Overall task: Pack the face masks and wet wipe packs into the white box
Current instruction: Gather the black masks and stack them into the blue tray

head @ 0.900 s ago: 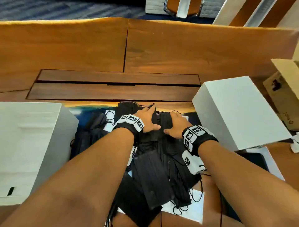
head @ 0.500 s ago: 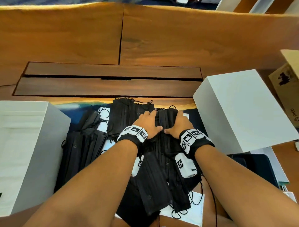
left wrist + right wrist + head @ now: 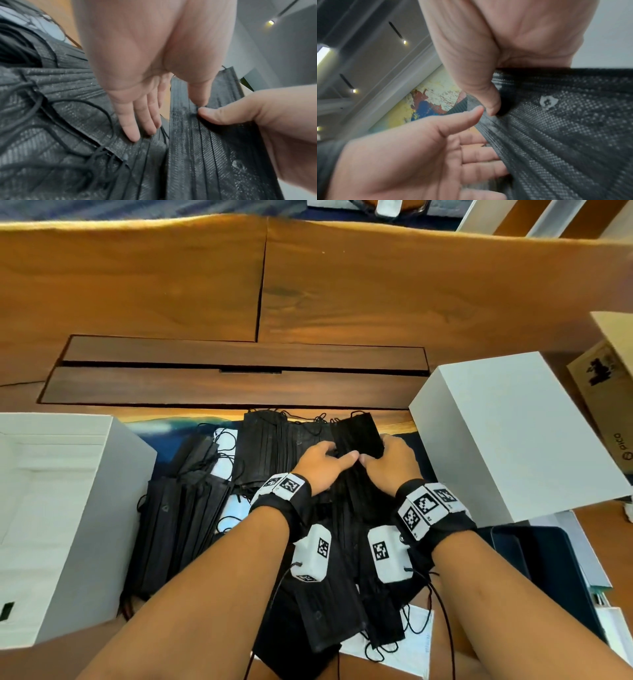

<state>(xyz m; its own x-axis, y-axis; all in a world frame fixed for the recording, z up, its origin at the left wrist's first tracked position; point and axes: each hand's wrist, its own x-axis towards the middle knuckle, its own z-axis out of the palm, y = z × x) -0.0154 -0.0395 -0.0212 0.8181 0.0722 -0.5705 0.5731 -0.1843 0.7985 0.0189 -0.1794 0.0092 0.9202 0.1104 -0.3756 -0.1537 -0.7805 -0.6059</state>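
A heap of black face masks lies on the table between two white boxes. My right hand grips a small stack of masks and tilts its far end up off the heap. The thumb presses on top and the fingers are hidden under the stack. My left hand is beside it with straight fingers touching the masks below and its thumb against the stack. Wet wipe packs show white and blue under the masks. The open white box stands at the left.
A second white box, closed side up, stands at the right, with a brown carton behind it. A dark flat case lies at the near right. A white pack sticks out under the nearest masks. Bare wood lies beyond the heap.
Both hands slid a little farther along the heap. My right hand has taken hold of a stack of masks and raised its far end; before, both hands pressed flat on the pile.
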